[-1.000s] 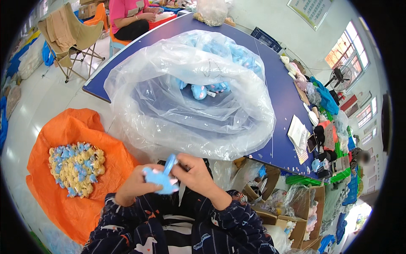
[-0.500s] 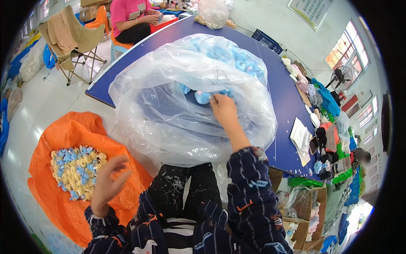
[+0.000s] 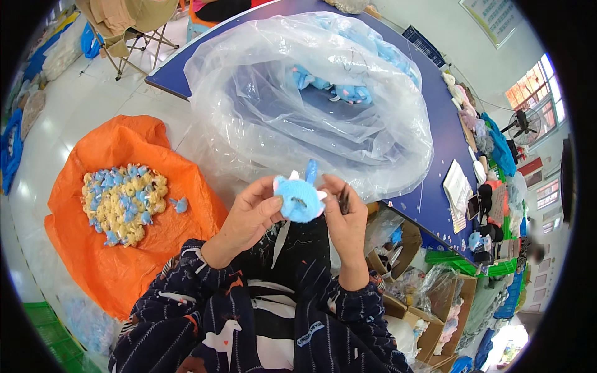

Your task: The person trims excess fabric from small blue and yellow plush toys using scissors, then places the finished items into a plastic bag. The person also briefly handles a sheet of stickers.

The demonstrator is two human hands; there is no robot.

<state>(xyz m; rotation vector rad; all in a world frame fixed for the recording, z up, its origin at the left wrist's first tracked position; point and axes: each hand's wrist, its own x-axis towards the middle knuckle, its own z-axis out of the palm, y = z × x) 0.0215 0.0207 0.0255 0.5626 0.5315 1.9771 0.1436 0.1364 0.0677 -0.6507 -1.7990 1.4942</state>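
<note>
Head view: off the blue table's (image 3: 443, 127) near edge, the left hand (image 3: 250, 211) pinches a blue plush (image 3: 300, 202); the right hand (image 3: 349, 224) curls at its other side, grip unclear. A clear bag (image 3: 398, 158) overhangs that edge; the wall sign's (image 3: 493, 21) print is illegible.

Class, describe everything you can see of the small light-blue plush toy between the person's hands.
The rounded light-blue plush toy looks fuzzy. Pale pinkish points jut from its top left and right edge, a dark mark crosses its middle, and a flat blue strap rises from its top. It is held over dark trousers: the left hand grips its left side, thumb in front; the right hand is at its right edge, contact unclear.
</note>
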